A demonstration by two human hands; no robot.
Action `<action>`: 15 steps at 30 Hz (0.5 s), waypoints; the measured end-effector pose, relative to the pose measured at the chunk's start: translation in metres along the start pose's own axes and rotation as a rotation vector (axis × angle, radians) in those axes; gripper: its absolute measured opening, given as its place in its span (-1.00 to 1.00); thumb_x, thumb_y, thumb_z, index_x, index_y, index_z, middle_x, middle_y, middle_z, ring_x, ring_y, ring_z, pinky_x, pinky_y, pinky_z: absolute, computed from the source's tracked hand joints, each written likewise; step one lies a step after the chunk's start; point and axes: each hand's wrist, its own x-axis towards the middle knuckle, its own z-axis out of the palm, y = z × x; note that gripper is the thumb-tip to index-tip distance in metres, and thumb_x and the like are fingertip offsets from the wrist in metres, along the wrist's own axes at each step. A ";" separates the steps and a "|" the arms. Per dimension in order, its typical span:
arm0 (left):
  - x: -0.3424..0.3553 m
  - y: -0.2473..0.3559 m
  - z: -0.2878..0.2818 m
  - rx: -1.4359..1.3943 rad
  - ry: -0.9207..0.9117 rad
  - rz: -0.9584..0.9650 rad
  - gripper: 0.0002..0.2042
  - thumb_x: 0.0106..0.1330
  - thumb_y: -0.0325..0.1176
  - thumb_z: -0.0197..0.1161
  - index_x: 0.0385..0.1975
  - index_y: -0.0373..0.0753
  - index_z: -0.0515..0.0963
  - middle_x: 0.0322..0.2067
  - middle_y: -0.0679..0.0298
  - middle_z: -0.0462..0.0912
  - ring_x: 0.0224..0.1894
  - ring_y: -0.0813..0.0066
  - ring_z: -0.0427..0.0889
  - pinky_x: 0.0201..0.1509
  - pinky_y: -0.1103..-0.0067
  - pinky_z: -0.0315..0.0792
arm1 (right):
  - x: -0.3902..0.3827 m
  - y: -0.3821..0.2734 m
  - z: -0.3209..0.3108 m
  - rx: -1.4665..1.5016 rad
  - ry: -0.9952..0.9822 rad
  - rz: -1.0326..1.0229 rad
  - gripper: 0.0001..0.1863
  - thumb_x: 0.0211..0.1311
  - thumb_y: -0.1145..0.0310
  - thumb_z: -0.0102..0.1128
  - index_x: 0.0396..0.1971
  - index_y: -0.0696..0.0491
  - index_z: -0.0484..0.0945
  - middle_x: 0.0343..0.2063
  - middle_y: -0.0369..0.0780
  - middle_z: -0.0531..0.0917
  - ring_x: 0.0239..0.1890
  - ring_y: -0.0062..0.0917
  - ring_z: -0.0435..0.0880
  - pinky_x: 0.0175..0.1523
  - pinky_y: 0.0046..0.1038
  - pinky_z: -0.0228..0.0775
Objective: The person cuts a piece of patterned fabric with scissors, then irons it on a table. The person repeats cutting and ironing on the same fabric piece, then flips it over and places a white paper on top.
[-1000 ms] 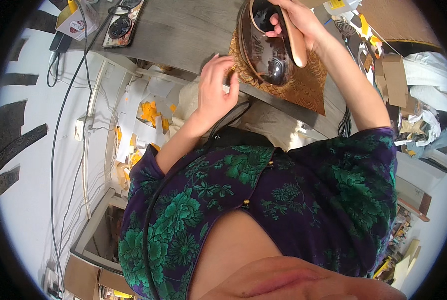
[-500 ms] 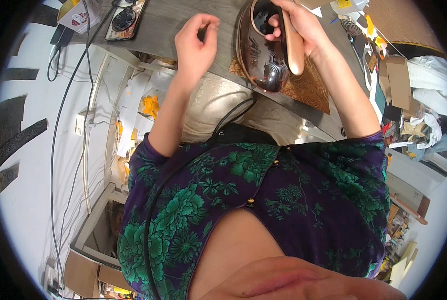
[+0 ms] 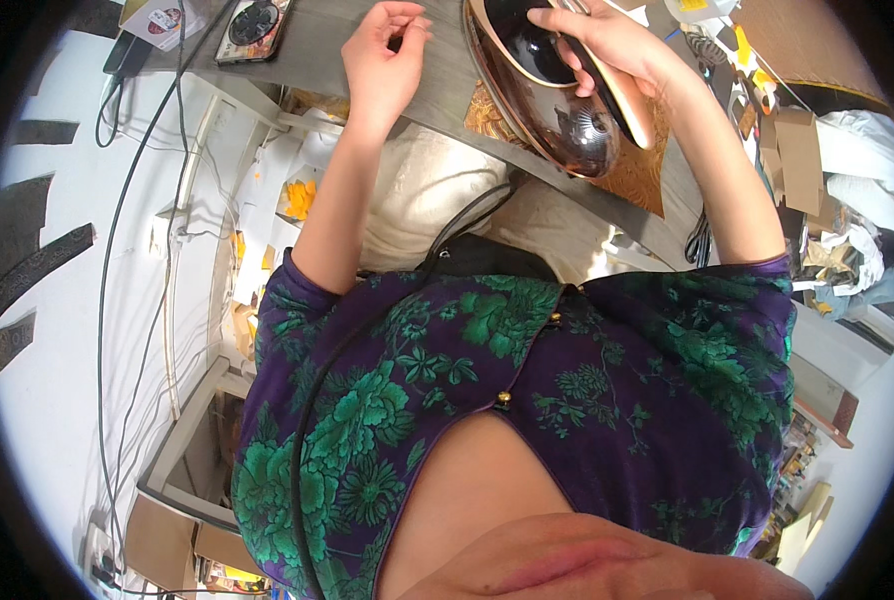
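Note:
My right hand [image 3: 617, 45] grips a glossy dark-brown rounded vessel [image 3: 567, 125] with a pale-rimmed opening, held tilted over the near table edge. Its thumb reaches over the dark opening, while the other fingers wrap round a pale, wood-coloured long piece [image 3: 639, 118] along the vessel's right side. To the left, apart from the vessel, my left hand [image 3: 385, 60] is raised above the table with fingers curled toward the thumb. Anything pinched there is too small or hidden to make out. Beneath the vessel lies a gold-brown patterned cloth [image 3: 650, 185].
A grey wooden table [image 3: 317, 75] spans the top. At its left lie a phone-like flat thing [image 3: 252, 30] and a white box [image 3: 157, 22]. Black cables [image 3: 117, 220] hang at the left. Cardboard [image 3: 797, 150] and crumpled white material [image 3: 862, 160] crowd the right.
My right hand has shifted slightly right with the vessel, turning it so its opening shows more. My left hand has moved a little up and left.

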 end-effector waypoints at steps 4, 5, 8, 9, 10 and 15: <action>0.005 -0.014 -0.004 -0.170 0.067 0.042 -0.86 0.44 -0.54 0.24 -0.06 -0.35 0.57 -0.19 0.21 0.76 -0.18 0.50 0.74 -0.01 0.64 0.54 | -0.020 -0.009 -0.002 -0.414 -0.014 -0.103 -0.39 0.37 0.16 0.37 0.25 0.10 0.32 -0.61 -0.31 0.51 -0.68 -0.61 0.49 -0.59 -0.54 0.39; 0.005 -0.015 -0.005 -0.206 0.075 0.059 -0.86 0.42 -0.55 0.26 -0.07 -0.35 0.59 -0.21 0.21 0.76 -0.17 0.50 0.74 -0.01 0.64 0.54 | -0.031 -0.018 0.001 -0.558 -0.025 -0.153 -0.46 0.36 0.14 0.37 0.17 0.09 0.41 -0.57 -0.30 0.52 -0.61 -0.64 0.52 -0.53 -0.55 0.39; 0.001 -0.012 -0.001 -0.223 0.025 0.082 -0.83 0.46 -0.53 0.19 -0.02 -0.31 0.54 -0.23 0.29 0.68 -0.19 0.58 0.65 -0.04 0.64 0.51 | -0.027 0.008 -0.015 -0.848 0.002 -0.768 -0.57 0.34 0.08 0.37 0.03 0.05 0.55 -0.39 -0.10 0.69 -0.44 -0.29 0.69 -0.25 -0.35 0.56; 0.000 -0.010 0.000 -0.232 0.028 0.084 -0.84 0.45 -0.56 0.18 -0.03 -0.31 0.54 -0.25 0.30 0.67 -0.20 0.58 0.65 -0.04 0.64 0.51 | -0.032 0.007 -0.012 -0.880 0.012 -0.715 -0.56 0.29 0.05 0.39 0.01 0.02 0.57 -0.36 -0.07 0.71 -0.37 -0.17 0.72 -0.20 -0.28 0.56; 0.000 -0.007 0.000 -0.241 0.032 0.087 -0.85 0.45 -0.59 0.17 -0.05 -0.30 0.55 -0.27 0.31 0.67 -0.21 0.58 0.65 -0.05 0.65 0.51 | -0.037 0.005 -0.008 -0.911 0.023 -0.662 -0.55 0.25 0.02 0.41 -0.01 -0.01 0.59 -0.33 -0.03 0.73 -0.29 -0.05 0.74 -0.16 -0.22 0.57; -0.003 0.000 -0.001 -0.212 0.008 0.077 -0.86 0.45 -0.60 0.17 -0.08 -0.29 0.56 -0.29 0.34 0.67 -0.22 0.61 0.64 -0.07 0.67 0.51 | -0.040 0.005 -0.004 -0.977 -0.080 -0.773 -0.60 0.20 0.01 0.43 -0.09 -0.07 0.62 -0.42 -0.09 0.72 -0.35 -0.07 0.72 -0.24 -0.19 0.57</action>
